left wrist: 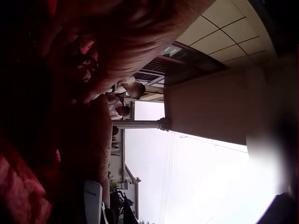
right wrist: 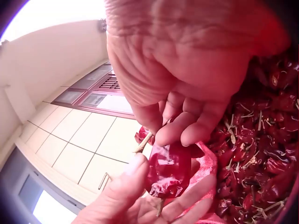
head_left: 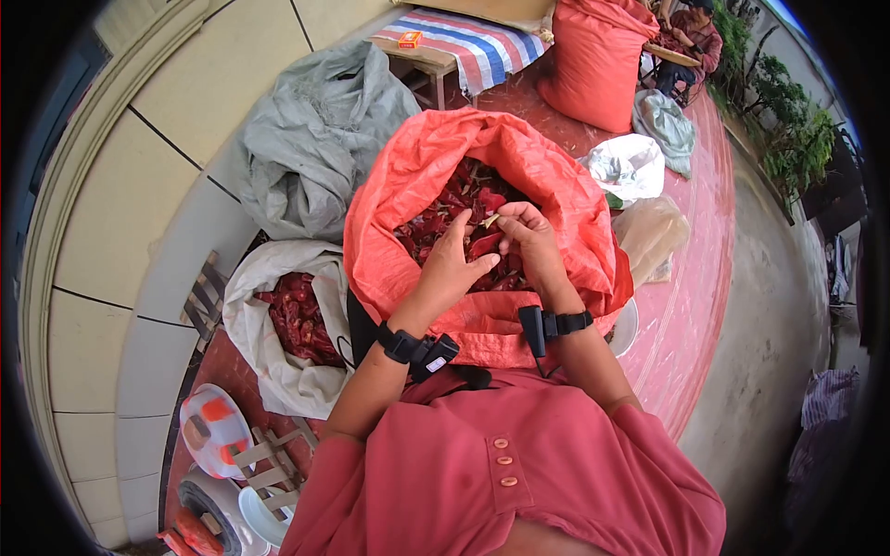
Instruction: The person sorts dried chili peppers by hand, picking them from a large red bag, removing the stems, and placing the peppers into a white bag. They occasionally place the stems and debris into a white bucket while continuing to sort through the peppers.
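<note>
A red woven sack [head_left: 380, 232] stands before me, filled with dried red chilies [right wrist: 266, 163] and loose stems. Over its mouth, my right hand [head_left: 533, 243] pinches a dried chili [right wrist: 169, 173] by its pale stem end [right wrist: 144, 143], thumb and fingers curled close together. My left hand [head_left: 450, 269] faces it from the left, thumb and fingers spread apart. In the right wrist view, its thumb [right wrist: 124, 184] reaches the chili's edge while its fingers stretch beneath. The left wrist view is dark and mostly filled by a hand.
A white sack [head_left: 250, 278] of chilies stands at left, below a grey sack [head_left: 324, 139]. Another full red sack [head_left: 598, 65] stands behind, beside a striped-cloth table [head_left: 482, 42]. A seated person [head_left: 695, 42] is at far right. Basins [head_left: 218, 431] and a stool [head_left: 273, 463] lie lower left.
</note>
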### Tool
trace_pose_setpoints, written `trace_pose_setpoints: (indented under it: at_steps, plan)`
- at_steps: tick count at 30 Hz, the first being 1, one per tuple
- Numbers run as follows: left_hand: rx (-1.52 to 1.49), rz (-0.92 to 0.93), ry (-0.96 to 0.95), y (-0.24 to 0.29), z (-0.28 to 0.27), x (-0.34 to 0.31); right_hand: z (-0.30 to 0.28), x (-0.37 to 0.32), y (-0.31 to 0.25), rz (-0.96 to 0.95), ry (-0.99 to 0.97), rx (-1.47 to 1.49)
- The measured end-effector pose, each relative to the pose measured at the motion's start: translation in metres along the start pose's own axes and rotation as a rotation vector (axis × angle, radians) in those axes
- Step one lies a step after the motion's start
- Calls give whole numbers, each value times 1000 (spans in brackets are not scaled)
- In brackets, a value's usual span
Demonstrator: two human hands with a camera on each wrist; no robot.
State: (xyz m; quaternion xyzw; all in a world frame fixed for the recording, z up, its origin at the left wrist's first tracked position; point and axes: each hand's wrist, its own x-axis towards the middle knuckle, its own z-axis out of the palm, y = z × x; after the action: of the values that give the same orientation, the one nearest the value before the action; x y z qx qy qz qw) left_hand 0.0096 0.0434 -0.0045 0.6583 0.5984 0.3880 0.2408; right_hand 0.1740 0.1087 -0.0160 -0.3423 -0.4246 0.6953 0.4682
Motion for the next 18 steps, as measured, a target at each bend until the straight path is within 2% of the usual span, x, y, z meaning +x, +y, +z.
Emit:
trace_pose_setpoints:
  at_steps: [2,3,7,10,13,16,18]
  plan:
    - [-414,-203,-108,3,3,-1,0,-6,-5,-9,-44,-10]
    - [-572,-223,-84,14,0,-1,2,-8,-8,-14,-68,-15]
    - [-522,-163,-15,9,9,-7,11,-14,-9,-117,-77,-111]
    - [-182,76,94,6,15,-13,13,-16,-7,-195,-98,-300]
    - [-462,-162,14,21,6,-18,20,-21,-11,-272,-71,-445]
    - [-720,-247,23,29,-1,-18,24,-27,-11,-355,-33,-500]
    - [-635,-122,52,18,6,-18,25,-31,-10,-349,-2,-450]
